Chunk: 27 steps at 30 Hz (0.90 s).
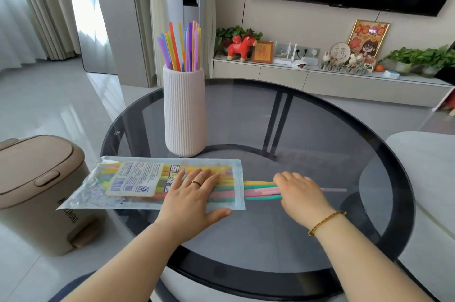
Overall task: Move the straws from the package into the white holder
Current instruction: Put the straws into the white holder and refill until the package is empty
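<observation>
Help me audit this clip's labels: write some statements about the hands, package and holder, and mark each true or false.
1. The left hand presses flat on the package. True.
2. The white holder is empty. False: coloured straws already stand in it.
3. The right hand holds pulled-out straws at the package's open end. True.
4. The package lies on the floor. False: it lies on the glass table.
5. A beige bin stands on the floor left of the table. True.
</observation>
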Motion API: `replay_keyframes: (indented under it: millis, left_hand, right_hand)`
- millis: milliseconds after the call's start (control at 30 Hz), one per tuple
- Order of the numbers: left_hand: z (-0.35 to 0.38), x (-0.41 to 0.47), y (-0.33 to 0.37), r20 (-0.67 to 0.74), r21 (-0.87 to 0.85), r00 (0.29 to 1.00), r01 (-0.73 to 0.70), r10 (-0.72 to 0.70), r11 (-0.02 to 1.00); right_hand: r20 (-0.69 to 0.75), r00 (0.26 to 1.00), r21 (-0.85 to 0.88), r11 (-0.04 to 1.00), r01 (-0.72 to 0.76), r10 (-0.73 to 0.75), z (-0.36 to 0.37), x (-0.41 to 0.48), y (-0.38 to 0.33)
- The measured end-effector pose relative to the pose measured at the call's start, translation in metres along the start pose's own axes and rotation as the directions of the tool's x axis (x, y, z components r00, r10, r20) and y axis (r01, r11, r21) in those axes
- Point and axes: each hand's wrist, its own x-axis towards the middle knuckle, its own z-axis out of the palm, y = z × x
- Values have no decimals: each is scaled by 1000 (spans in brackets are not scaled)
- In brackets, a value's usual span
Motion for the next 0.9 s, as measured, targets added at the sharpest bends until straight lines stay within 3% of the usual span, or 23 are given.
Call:
replay_keyframes:
  millis: [133, 333, 600, 900]
  left_hand:
    - [1, -2, 1, 1, -19, 1000, -4, 4, 1000]
    - [1, 0, 4, 39, 0, 999, 3, -3, 1000]
    - [2, 1, 8, 22, -54, 1000, -6, 7, 999]
    - [-2, 0, 10, 9, -64, 1000, -10, 10, 998]
  right_hand:
    - [-1, 999, 24, 999, -33, 33, -1, -5, 9]
    - [107, 991, 52, 996, 79, -84, -7, 6, -6]
    - [200, 972, -91, 985, 147, -126, -14, 30, -30]
    - [127, 988, -246, 963, 113, -84, -21, 18, 20]
